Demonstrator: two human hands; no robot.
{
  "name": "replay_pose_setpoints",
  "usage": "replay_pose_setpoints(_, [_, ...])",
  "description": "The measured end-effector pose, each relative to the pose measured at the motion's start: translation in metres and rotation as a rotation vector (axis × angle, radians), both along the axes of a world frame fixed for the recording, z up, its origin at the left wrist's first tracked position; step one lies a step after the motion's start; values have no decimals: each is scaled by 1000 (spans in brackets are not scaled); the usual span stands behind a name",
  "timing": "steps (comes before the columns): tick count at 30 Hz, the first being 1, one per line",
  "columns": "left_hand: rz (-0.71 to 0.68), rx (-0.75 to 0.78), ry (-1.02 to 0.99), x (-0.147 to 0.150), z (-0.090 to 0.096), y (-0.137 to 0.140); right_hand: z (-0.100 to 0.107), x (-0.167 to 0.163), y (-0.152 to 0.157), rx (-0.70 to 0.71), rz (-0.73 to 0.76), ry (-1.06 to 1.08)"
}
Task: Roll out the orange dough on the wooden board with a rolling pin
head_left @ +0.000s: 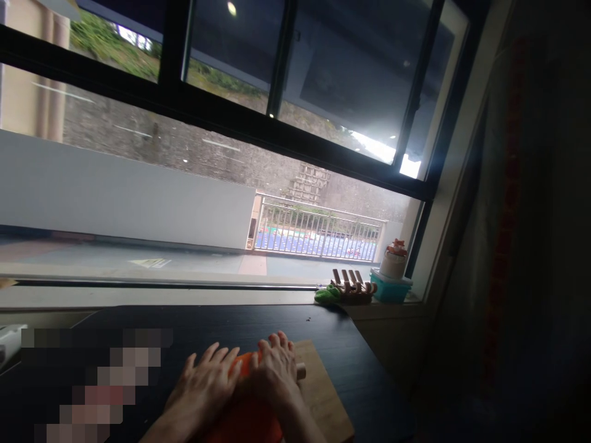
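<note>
My left hand (210, 378) lies palm down over an orange sheet, its fingers stretched out and spread. Beside it, my right hand (276, 369) is also palm down with straight fingers. From under the right hand pokes the pale round end of a wooden rolling pin (301, 371); the rest of it is hidden by both hands. The orange sheet (247, 424) shows between the wrists and beyond the fingers; whether it is dough, clay or cloth I cannot tell. Beneath these lies a wooden board (323, 394), its right part showing.
The dark table (369, 381) reaches to the window sill (272, 297). On the sill stand a teal box (392, 288) with a jar (393, 261) on it, a brown slatted object (353, 288) and a green lump (327, 295). A white object (12, 341) edges in at left, near a pixelated patch.
</note>
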State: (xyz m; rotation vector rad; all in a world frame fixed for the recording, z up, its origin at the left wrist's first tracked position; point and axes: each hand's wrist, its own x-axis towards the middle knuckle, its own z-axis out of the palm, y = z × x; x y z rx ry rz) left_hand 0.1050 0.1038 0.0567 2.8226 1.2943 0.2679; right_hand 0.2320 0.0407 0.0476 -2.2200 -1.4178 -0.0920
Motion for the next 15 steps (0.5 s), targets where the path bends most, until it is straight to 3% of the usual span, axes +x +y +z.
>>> replay_pose_setpoints(3, [29,-82,-21,9,4,18,11,8,19,-32,-9,25])
replay_pose_setpoints(8, [59,-154,-18,16,1,38,11,15,33,-45,3,7])
replay_pose_setpoints(15, [7,-51,-2,2,0,6,-1,2,3,35,12,-49])
